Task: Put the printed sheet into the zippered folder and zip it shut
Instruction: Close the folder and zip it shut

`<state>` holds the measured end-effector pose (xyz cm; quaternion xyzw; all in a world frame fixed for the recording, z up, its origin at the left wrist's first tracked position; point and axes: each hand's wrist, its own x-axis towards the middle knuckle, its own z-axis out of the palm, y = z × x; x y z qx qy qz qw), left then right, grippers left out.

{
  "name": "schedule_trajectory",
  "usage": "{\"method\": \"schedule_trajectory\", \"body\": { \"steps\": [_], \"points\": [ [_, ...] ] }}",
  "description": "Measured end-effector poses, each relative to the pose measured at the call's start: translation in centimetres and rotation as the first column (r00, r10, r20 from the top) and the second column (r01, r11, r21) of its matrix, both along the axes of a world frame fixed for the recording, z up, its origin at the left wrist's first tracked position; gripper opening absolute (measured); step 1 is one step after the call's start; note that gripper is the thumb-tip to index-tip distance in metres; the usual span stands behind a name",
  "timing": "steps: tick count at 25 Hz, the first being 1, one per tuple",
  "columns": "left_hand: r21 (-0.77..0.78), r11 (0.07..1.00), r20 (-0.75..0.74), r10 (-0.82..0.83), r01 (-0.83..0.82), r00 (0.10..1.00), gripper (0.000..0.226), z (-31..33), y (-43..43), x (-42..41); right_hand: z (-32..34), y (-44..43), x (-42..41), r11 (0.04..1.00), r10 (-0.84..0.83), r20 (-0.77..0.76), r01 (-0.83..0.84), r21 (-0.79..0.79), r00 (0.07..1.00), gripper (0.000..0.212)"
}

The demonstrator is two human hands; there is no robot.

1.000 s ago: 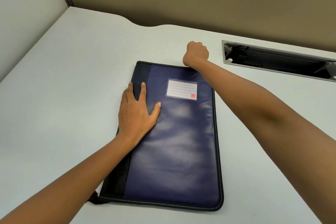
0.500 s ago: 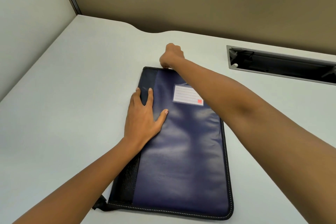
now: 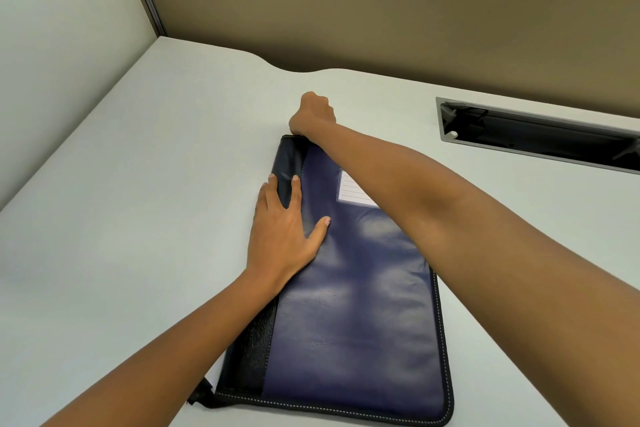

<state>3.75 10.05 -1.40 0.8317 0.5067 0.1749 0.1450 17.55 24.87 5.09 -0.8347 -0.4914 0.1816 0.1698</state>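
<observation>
A dark blue zippered folder (image 3: 353, 315) with a black spine strip and black stitched edging lies flat on the white desk (image 3: 138, 218). A lined label pocket (image 3: 353, 192) shows on its cover, partly behind my right forearm. My left hand (image 3: 284, 236) lies flat on the folder's left side, fingers spread over the black strip. My right hand (image 3: 313, 114) is closed in a fist at the folder's far left corner, pinching what looks like the zipper pull, which is hidden under the fingers. No printed sheet is visible.
A long metal cable slot (image 3: 536, 135) is cut into the desk at the far right. Beige partition walls (image 3: 346, 10) rise along the back and left edges. A black strap tab (image 3: 202, 395) sticks out at the folder's near left corner.
My right fist has travelled left along the folder's far edge, from near its right corner to its left corner. My left hand has stayed pressed on the folder.
</observation>
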Motion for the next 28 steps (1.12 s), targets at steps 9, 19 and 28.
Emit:
{"method": "schedule_trajectory", "body": {
  "steps": [9, 19, 28],
  "points": [
    [0.01, 0.999, -0.04, 0.048, -0.047, 0.998, 0.082, 0.1, -0.3, 0.1, -1.1, -7.6, -0.2, 0.978, 0.089, -0.034, -0.081, 0.191, 0.995, 0.037],
    [-0.082, 0.997, 0.003, 0.015, -0.014, 1.0, 0.074, 0.8, -0.4, -0.4, -4.2, -24.6, -0.6, 0.965, 0.041, 0.105, -0.067, 0.255, 0.994, 0.043],
    [-0.017, 1.0, 0.02, -0.022, 0.022, 1.0, 0.071, 0.0, -7.5, -4.5, -5.7, -32.5, -3.6, 0.93, -0.335, 0.275, 0.27, 0.249, 0.901, 0.043]
  ]
}}
